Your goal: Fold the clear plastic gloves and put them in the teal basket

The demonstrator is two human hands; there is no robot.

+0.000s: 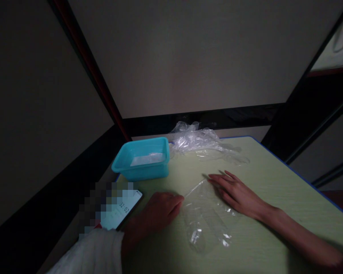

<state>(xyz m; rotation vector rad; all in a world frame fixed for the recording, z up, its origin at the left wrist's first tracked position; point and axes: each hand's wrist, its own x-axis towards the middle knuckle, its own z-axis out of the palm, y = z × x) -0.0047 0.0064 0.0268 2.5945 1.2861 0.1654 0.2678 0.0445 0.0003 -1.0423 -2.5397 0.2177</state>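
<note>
A clear, thin plastic glove lies flattened on the table, its finger-like ends toward me. My left hand is closed, pinching the glove's left corner between thumb and fingers. My right hand rests palm down with fingers stretched out, its fingertips touching the far right corner of the same glove. The glove's straight edge runs taut between both hands. Behind them lies a crumpled heap of similar clear plastic at the table's back edge.
A turquoise plastic basket stands at the back left, with clear or whitish plastic inside. Left of my left hand, a phone shows a timer. The pale green table has a blue edge, and a panel wall rises behind it.
</note>
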